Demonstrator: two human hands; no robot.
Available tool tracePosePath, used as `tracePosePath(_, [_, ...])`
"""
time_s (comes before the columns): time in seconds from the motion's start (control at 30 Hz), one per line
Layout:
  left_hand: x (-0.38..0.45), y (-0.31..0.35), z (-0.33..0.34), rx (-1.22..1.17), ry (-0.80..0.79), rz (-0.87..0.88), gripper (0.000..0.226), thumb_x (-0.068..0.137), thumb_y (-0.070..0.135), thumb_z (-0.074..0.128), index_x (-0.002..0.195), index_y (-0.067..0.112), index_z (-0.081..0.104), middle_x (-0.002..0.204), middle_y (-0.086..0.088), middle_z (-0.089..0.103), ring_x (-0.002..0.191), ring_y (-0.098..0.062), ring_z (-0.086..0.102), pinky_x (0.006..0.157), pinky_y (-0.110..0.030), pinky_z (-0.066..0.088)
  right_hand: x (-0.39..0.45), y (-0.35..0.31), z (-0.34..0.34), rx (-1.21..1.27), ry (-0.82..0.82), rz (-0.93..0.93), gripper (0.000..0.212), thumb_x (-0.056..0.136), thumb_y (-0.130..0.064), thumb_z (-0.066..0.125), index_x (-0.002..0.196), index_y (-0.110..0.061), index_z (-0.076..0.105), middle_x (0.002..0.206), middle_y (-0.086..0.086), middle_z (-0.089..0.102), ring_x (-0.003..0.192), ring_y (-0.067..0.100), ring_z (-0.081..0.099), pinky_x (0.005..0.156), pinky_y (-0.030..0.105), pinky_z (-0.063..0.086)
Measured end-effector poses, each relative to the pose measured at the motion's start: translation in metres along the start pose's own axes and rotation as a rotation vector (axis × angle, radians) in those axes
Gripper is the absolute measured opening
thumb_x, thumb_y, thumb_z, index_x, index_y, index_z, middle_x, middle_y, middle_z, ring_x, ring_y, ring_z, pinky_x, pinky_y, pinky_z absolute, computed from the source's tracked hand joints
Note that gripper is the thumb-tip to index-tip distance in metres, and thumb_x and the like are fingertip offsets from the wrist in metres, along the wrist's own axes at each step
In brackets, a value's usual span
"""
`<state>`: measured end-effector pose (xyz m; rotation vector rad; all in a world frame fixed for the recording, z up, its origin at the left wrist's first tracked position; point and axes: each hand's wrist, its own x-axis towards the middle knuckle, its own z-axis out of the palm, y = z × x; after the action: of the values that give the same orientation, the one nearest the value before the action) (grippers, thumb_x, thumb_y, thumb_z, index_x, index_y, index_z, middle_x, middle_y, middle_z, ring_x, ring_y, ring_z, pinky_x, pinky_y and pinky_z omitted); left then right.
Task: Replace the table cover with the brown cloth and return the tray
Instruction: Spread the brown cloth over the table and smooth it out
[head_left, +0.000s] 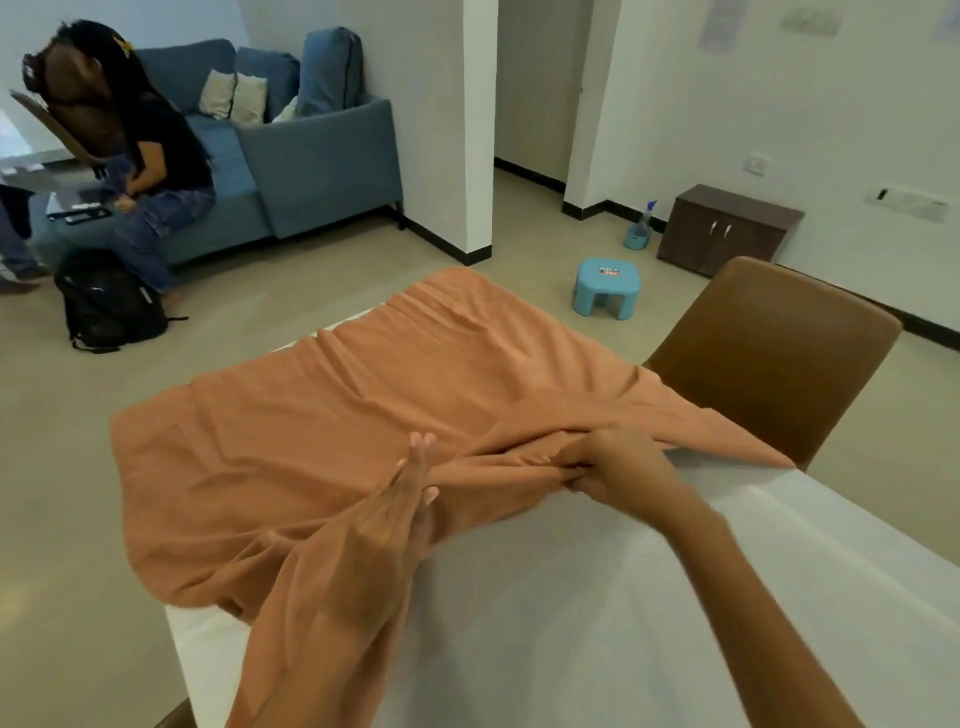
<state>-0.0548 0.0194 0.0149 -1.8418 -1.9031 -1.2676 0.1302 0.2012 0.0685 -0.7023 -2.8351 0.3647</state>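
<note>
A: What is on the table (597, 623)?

B: A brown cloth (337, 441). It covers the far half. The near half shows a white cover (675, 545). One long bit of the cloth hangs down over the near left edge.

A: What is the left hand (400, 509) doing?

B: Its fingers are straight and close together. They lie flat on the cloth and point away from the person. It holds nothing.

A: And the right hand (613, 462)?

B: Its fingers are curled. It pinches a bunched fold of the cloth, right where the cloth meets the white cover. The cloth is all wrinkled there.

A: Are the hands close?

B: Yes, near each other, but not touching.

A: What else is in the room?

B: A brown chair (769, 353) stands at the right side of the table. A small blue stool (605, 286) sits on the floor past the table. Behind it is a dark cabinet (727, 228) by the wall. A person (150, 156) sits on a blue sofa (311, 156) far to the left, with a black bag (104, 301) on the floor by their feet.
</note>
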Motion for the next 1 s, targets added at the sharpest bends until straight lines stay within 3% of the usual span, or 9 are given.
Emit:
tracePosePath(0.1, [0.02, -0.008, 0.001, -0.002, 0.034, -0.075, 0.041, 0.099, 0.018, 0.046, 0.136, 0.001, 0.047, 0.132, -0.004, 0.056, 0.102, -0.014, 0.061, 0.097, -0.017, 0.04, 0.033, 0.008, -0.043, -0.015, -0.272, 0.105, 0.009, 0.08, -0.023, 0.071, 0.087, -0.018, 0.071, 0.08, -0.009, 0.067, 0.079, 0.011, 0.059, 0.068, 0.024, 0.04])
tracePosePath(0.23, [0.053, -0.041, 0.029, 0.229, -0.024, -0.458, 0.044, 0.1, 0.013, 0.042, 0.143, 0.008, 0.039, 0.135, -0.015, 0.053, 0.129, -0.032, 0.043, 0.117, -0.041, 0.012, 0.078, 0.012, 0.005, 0.052, 0.286, 0.24, 0.015, 0.084, -0.007, 0.059, 0.094, -0.01, 0.069, 0.094, 0.005, 0.066, 0.093, 0.027, 0.059, 0.089, 0.031, 0.038])
tracePosePath(0.3, [0.052, -0.049, 0.046, 0.323, -0.057, -0.594, 0.047, 0.102, 0.019, 0.032, 0.148, 0.008, 0.028, 0.151, -0.011, 0.032, 0.142, -0.024, 0.02, 0.114, -0.036, -0.01, 0.076, 0.01, 0.053, -0.02, 0.353, 0.164, 0.018, 0.084, -0.012, 0.058, 0.1, -0.008, 0.067, 0.109, 0.014, 0.065, 0.11, 0.033, 0.056, 0.103, 0.047, 0.035])
tracePosePath(0.37, [0.037, -0.045, 0.063, 0.379, -0.154, -0.372, 0.049, 0.098, 0.03, 0.028, 0.139, 0.009, 0.046, 0.147, -0.011, 0.04, 0.138, -0.022, 0.025, 0.113, -0.04, -0.006, 0.055, 0.015, 0.091, -0.126, 0.332, 0.133, 0.026, 0.084, -0.02, 0.061, 0.109, -0.015, 0.064, 0.123, 0.007, 0.061, 0.122, 0.026, 0.05, 0.106, 0.052, 0.033])
tracePosePath(0.43, [0.003, -0.033, 0.089, 0.424, -0.473, -0.081, 0.056, 0.088, 0.042, 0.034, 0.13, 0.012, 0.057, 0.138, -0.013, 0.05, 0.132, -0.028, 0.034, 0.109, -0.049, 0.012, 0.026, 0.021, 0.124, -0.086, 0.323, 0.112, 0.037, 0.084, -0.019, 0.065, 0.121, -0.016, 0.06, 0.131, 0.004, 0.056, 0.127, 0.023, 0.046, 0.105, 0.051, 0.036])
tracePosePath(0.6, [-0.065, -0.042, 0.146, 0.438, -0.838, 0.039, 0.068, 0.083, 0.056, 0.039, 0.133, 0.011, 0.055, 0.143, -0.009, 0.046, 0.137, -0.022, 0.029, 0.117, -0.04, 0.007, -0.032, 0.033, 0.168, -0.027, 0.372, 0.245, 0.038, 0.094, -0.028, 0.042, 0.126, -0.014, 0.057, 0.132, 0.008, 0.056, 0.125, 0.023, 0.048, 0.097, 0.05, 0.045])
tracePosePath(0.73, [-0.054, -0.042, 0.138, 0.327, -0.552, 0.1, 0.046, 0.1, 0.035, 0.035, 0.136, 0.012, 0.05, 0.143, -0.004, 0.046, 0.137, -0.019, 0.033, 0.114, -0.04, 0.02, -0.056, 0.04, 0.171, -0.05, 0.336, 0.23, 0.045, 0.096, -0.042, 0.038, 0.127, -0.014, 0.055, 0.136, 0.009, 0.053, 0.127, 0.022, 0.044, 0.101, 0.049, 0.044])
tracePosePath(0.87, [-0.022, -0.028, 0.103, 0.048, -0.16, 0.002, 0.043, 0.102, 0.028, 0.035, 0.138, 0.007, 0.045, 0.144, -0.003, 0.046, 0.138, -0.015, 0.035, 0.114, -0.043, 0.023, -0.053, 0.036, 0.164, -0.096, 0.273, 0.17, 0.084, 0.079, -0.065, 0.054, 0.143, -0.015, 0.035, 0.151, 0.008, 0.033, 0.141, 0.021, 0.025, 0.111, 0.044, 0.023])
tracePosePath(1.0, [0.012, -0.006, 0.061, -0.125, -0.008, -0.045, 0.043, 0.102, 0.029, 0.034, 0.133, 0.004, 0.05, 0.139, -0.004, 0.05, 0.135, -0.015, 0.04, 0.116, -0.037, 0.02, -0.015, 0.014, 0.151, -0.033, 0.388, 0.158, 0.1, 0.065, -0.052, 0.076, 0.144, -0.01, 0.031, 0.149, 0.009, 0.035, 0.141, 0.02, 0.024, 0.112, 0.05, 0.023])
